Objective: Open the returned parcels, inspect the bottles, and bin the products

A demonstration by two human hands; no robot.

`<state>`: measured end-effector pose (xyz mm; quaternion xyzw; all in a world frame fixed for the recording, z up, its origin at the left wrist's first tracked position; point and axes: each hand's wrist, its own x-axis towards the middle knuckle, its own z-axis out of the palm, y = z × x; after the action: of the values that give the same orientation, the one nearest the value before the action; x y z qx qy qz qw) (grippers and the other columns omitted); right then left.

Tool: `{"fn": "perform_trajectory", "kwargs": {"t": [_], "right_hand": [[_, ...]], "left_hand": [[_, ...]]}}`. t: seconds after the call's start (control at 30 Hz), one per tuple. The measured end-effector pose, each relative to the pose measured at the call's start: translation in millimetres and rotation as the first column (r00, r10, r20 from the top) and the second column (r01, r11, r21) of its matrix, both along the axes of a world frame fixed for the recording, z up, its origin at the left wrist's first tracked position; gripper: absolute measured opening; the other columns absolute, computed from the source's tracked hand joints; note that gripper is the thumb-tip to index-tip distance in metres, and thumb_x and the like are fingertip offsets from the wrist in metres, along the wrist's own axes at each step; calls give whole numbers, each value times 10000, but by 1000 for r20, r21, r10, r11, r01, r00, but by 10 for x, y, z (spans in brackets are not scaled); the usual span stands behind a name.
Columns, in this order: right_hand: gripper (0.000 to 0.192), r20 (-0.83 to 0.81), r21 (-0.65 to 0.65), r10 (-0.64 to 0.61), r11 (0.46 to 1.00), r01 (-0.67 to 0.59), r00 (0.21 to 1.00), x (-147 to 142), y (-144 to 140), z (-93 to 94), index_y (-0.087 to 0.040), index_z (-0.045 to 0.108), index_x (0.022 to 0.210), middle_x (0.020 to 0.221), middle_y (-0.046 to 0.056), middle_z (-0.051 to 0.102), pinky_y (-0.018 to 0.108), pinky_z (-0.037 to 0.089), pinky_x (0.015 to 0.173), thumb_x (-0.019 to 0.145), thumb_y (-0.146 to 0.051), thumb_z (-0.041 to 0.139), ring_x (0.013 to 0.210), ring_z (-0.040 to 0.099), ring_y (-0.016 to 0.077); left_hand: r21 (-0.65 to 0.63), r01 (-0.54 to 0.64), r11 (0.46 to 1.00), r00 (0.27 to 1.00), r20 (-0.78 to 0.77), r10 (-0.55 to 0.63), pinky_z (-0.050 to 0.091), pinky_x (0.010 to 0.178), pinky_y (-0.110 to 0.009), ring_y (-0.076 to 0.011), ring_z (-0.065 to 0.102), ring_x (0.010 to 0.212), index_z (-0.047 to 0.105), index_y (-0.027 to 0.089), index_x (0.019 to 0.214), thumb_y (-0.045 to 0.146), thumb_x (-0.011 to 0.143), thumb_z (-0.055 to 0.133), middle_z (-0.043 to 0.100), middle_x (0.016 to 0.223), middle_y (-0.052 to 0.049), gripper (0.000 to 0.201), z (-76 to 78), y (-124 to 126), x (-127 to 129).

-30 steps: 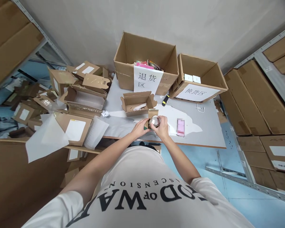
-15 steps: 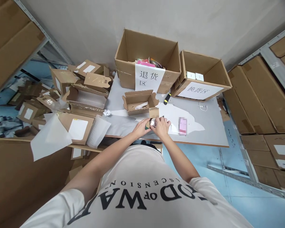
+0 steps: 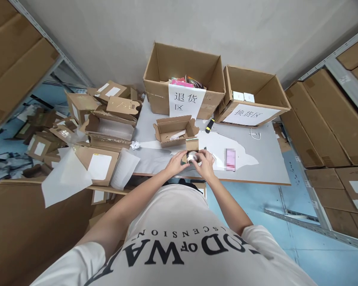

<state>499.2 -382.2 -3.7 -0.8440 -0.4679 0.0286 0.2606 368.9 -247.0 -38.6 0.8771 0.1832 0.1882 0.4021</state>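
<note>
Both my hands meet over the near edge of the grey table (image 3: 256, 174). My left hand (image 3: 175, 163) grips a small brown cardboard box (image 3: 191, 145) with its top flap up. My right hand (image 3: 207, 164) holds a round shiny silver object (image 3: 192, 156) at the mouth of that box. The lower part of the small box is hidden behind my fingers. Just beyond stands an open flat cardboard mailer (image 3: 174, 128) with white paper inside.
At the back stand two big open cartons with paper signs, the left carton (image 3: 181, 81) and the right carton (image 3: 252, 99). A black and yellow tool (image 3: 209, 125) and a pink item (image 3: 230, 153) lie on white sheets. Piled boxes (image 3: 104, 123) crowd the left; shelving with cartons (image 3: 325, 119) stands right.
My hands have stayed together at the small box. The silver object has turned a little in my right hand. The camera view has shifted slightly.
</note>
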Motion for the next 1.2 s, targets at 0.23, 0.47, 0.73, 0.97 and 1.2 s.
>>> {"fn": "perform_trajectory", "kwargs": {"t": [0.23, 0.47, 0.73, 0.97, 1.2], "right_hand": [[593, -321, 278, -14, 954, 109, 947, 86, -252, -180, -183, 369, 1368, 1273, 172, 557, 446, 475, 923, 847, -382, 568, 1115, 578, 260], [323, -194, 219, 196, 964, -152, 961, 53, -241, -240, -197, 607, 1166, 1194, 122, 626, 451, 446, 997, 867, -303, 546, 1138, 559, 245], [313, -196, 217, 216, 961, -173, 957, 350, -66, -126, -193, 611, 1151, 1117, 118, 629, 439, 464, 965, 891, -336, 512, 1085, 573, 243], [634, -496, 314, 214, 948, -56, 842, 765, 415, -18, -231, 376, 1420, 1387, 169, 484, 448, 498, 898, 875, -532, 500, 1122, 586, 254], [451, -622, 310, 328, 937, -162, 711, 812, 535, 36, -188, 642, 1094, 1063, 84, 693, 403, 524, 863, 874, -548, 482, 966, 644, 209]], "left_hand": [[-26, -32, 999, 998, 48, 33, 393, 1085, -446, -265, 439, 1331, 296, 190, 1438, 293, 793, 679, 432, 1450, -165, 757, -23, -98, -1], [-15, -10, 1000, 998, 70, 11, 420, 1068, -438, -231, 458, 1319, 364, 200, 1401, 280, 887, 547, 459, 1438, -150, 552, -139, -212, -32], [86, 39, 995, 997, 70, -46, 444, 1048, -454, -237, 463, 1315, 548, 190, 1221, 302, 923, 486, 486, 1414, -154, 324, -193, -195, -31], [37, 53, 998, 998, 42, -54, 441, 1052, -444, -219, 484, 1298, 547, 202, 1239, 290, 928, 456, 456, 1443, -129, 336, -171, -140, -53], [-12, -15, 1000, 997, 70, 16, 424, 1062, -447, -243, 473, 1307, 575, 187, 1218, 319, 911, 504, 427, 1460, -150, 342, -144, -156, -39]]}}
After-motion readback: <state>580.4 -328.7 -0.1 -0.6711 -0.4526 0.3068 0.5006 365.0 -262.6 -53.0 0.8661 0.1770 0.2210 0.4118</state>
